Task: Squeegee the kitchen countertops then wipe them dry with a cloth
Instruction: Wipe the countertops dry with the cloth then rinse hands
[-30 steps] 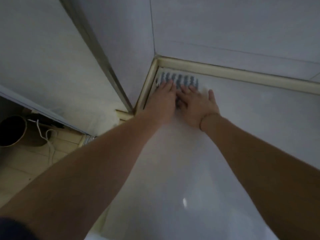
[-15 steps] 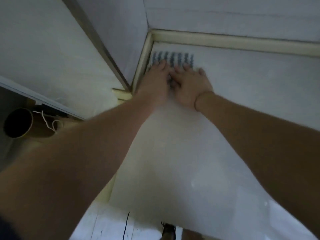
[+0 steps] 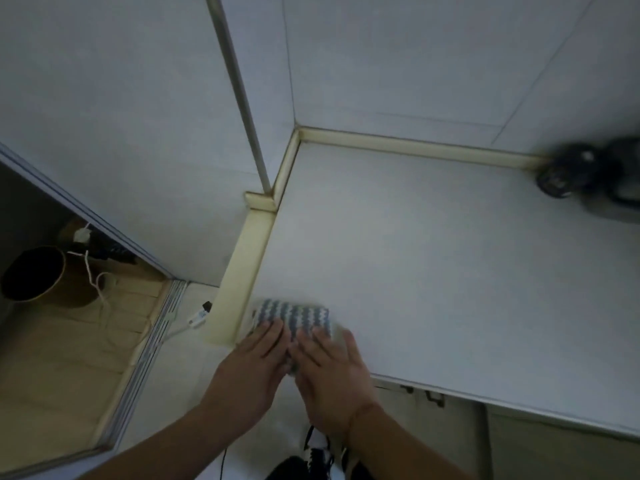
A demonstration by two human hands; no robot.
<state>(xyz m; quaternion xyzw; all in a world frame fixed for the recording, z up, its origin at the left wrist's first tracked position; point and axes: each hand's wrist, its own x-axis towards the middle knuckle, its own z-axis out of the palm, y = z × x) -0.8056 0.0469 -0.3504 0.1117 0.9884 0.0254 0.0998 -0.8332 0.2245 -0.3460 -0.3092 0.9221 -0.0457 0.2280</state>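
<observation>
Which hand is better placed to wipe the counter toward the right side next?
Probably the right hand: it presses the cloth on the side facing the unwiped counter; the left hand sits at the left edge.

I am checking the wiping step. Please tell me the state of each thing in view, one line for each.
Cloth: folded, flat on the countertop near its front left corner.
Left hand: fingers straight, pressing on the cloth.
Right hand: fingers straight, pressing on the cloth.
Countertop: wet or dry cannot be told.
Dark object: blurred, at the back wall.

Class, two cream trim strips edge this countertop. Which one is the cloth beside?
The left trim strip: the striped cloth lies by its near end; the back trim strip runs along the far wall.
</observation>
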